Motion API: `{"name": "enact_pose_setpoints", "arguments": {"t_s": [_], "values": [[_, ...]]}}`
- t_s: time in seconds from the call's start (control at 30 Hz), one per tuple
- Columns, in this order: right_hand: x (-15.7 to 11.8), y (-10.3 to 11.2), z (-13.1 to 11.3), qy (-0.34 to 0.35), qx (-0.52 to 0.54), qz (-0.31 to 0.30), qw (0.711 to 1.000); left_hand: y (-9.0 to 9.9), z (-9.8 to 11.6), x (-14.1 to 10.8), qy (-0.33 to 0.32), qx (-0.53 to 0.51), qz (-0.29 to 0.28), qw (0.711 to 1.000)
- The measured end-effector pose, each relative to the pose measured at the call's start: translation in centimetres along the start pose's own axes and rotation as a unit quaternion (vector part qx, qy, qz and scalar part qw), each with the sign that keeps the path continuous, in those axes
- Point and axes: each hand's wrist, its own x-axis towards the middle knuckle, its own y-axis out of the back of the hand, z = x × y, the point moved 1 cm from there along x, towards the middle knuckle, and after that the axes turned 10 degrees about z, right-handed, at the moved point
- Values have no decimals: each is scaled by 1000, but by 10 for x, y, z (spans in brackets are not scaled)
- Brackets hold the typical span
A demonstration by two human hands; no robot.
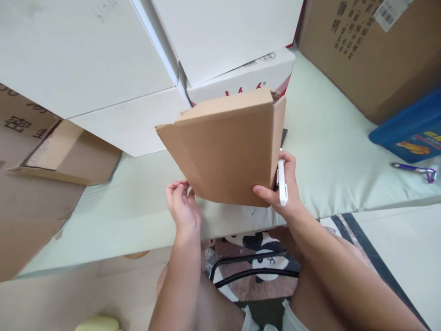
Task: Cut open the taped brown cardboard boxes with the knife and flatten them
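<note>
A closed brown cardboard box is tilted up in front of me on the pale green padded surface. My right hand grips its lower right corner, thumb on the front face. The same hand also holds a slim white plastic tool against the palm; its exact kind is unclear. My left hand is beside the lower left corner, palm turned up and fingers loosely bent. Nothing shows in it, and whether its fingertips touch the cardboard cannot be made out.
Large white boxes are stacked behind. Brown cartons stand at the left and the far right. By the right one are a blue container and a purple-and-silver tool. A black metal frame is below the front edge, between my legs.
</note>
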Motion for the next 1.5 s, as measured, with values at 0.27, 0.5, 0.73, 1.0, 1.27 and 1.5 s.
{"name": "enact_pose_setpoints", "arguments": {"t_s": [0.27, 0.5, 0.73, 1.0, 1.27, 1.5], "values": [[0, -2, 0, 27, 25, -27, 999, 8, 7, 16, -44, 13, 8, 999], [0, -2, -2, 34, 25, -45, 998, 3, 1, 6, -61, 16, -32, 997], [-2, -1, 1, 2, 20, -71, 997, 10, 9, 19, -76, -9, 76, 994], [-4, -1, 5, 8, 21, -73, 997, -3, 1, 1, -34, -6, -78, 996], [-3, 1, 1, 5, 4, -62, 998, -3, 0, -5, -41, 15, -139, 989], [-3, 1, -1, -6, -4, -69, 998, 1, 1, 2, -81, 7, -26, 996]]}}
